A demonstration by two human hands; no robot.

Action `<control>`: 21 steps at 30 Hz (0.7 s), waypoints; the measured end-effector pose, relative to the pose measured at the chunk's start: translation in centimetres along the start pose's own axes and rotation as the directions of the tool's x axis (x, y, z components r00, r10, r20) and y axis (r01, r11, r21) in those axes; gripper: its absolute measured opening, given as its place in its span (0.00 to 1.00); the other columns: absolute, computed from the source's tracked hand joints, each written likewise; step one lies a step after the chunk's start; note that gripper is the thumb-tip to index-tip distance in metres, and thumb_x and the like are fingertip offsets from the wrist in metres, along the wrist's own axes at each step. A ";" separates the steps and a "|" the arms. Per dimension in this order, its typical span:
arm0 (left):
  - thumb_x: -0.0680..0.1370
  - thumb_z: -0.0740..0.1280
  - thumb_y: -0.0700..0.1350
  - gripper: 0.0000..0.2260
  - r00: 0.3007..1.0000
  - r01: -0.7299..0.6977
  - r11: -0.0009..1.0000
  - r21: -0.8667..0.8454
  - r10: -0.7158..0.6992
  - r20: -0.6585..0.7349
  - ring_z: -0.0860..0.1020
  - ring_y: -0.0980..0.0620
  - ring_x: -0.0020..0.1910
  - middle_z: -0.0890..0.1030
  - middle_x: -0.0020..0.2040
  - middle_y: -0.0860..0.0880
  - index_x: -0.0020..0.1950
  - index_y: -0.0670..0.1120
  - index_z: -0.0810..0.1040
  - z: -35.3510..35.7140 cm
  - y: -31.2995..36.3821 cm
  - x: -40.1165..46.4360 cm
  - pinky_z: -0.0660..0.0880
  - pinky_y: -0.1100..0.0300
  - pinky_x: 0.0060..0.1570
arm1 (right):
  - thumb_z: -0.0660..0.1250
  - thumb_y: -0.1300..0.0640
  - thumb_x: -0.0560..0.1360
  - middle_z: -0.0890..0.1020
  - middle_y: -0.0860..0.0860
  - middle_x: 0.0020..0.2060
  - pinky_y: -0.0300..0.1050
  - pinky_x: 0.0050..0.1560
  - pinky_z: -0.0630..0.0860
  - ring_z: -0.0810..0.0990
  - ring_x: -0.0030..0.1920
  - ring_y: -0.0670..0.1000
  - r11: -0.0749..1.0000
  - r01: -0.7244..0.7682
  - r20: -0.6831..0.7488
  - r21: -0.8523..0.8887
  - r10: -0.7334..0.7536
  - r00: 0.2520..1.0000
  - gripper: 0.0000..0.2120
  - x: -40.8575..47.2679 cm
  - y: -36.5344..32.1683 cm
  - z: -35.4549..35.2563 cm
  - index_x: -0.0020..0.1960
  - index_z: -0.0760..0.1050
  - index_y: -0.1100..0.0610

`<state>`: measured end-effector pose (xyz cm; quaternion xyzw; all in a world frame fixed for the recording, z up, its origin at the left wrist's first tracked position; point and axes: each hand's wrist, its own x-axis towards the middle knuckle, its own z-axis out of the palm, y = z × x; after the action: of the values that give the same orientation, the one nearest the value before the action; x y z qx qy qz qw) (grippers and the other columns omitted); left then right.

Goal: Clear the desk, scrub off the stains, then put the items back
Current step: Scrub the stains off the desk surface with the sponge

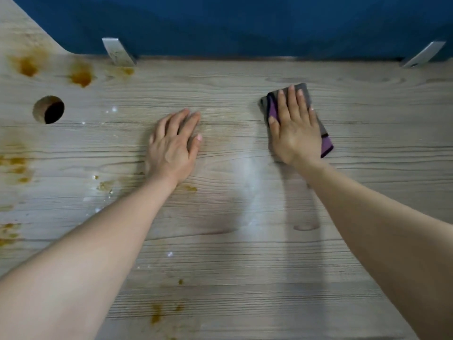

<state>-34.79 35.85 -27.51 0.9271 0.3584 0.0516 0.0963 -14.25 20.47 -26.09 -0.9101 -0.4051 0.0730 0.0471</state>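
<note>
The right hand [295,130] lies flat, fingers straight and spread, pressing a grey and purple cloth [324,141] onto the wooden surface [245,266]; the cloth shows past the fingertips and along both sides of the hand. The left hand [172,148] rests palm down on the bare surface, well apart from the right hand and on its thumb side, fingers straight and holding nothing. Orange-brown stains [81,77] lie beyond and outward of the left hand, near the far edge, with more along the surface's edge outward of the left forearm and a few small ones nearer the person. A round hole [49,109] sits outward of the left hand. A pale wet smear [247,187] lies between the two forearms. Beyond both hands stands a blue panel [245,23] held by two metal brackets [119,51].
</note>
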 end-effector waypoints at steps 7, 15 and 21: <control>0.79 0.51 0.55 0.22 0.999 -0.003 1.000 -0.005 0.003 -0.032 0.63 0.46 0.68 0.67 0.72 0.52 0.71 0.52 0.67 0.2 0.0 0.1 0.65 0.49 0.64 | 0.47 0.47 0.81 0.47 0.52 0.77 0.46 0.74 0.38 0.43 0.77 0.50 0.971 0.232 0.036 0.065 -0.235 0.971 0.28 -0.5 -9.9 1.6 0.78 0.45 0.54; 0.80 0.52 0.53 0.21 1.000 -0.014 0.999 -0.031 0.013 -0.028 0.63 0.47 0.68 0.66 0.72 0.52 0.73 0.55 0.65 0.1 -0.1 0.1 0.66 0.49 0.62 | 0.46 0.46 0.82 0.43 0.52 0.77 0.45 0.73 0.37 0.41 0.76 0.50 0.997 0.070 0.030 0.043 -0.071 0.997 0.29 0.9 -2.6 -0.1 0.78 0.42 0.55; 0.80 0.54 0.53 0.20 1.000 -0.006 1.000 -0.028 0.005 -0.028 0.63 0.47 0.68 0.67 0.72 0.53 0.72 0.55 0.65 0.3 -0.1 0.1 0.66 0.49 0.62 | 0.44 0.47 0.82 0.42 0.54 0.77 0.47 0.74 0.37 0.39 0.76 0.51 0.999 -0.025 0.004 0.043 0.025 1.000 0.28 0.6 -6.3 1.0 0.77 0.40 0.56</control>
<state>-34.74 35.98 -27.80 0.9258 0.3566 0.0697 0.1040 -18.62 25.12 -26.21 -0.9138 -0.3920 0.0839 0.0650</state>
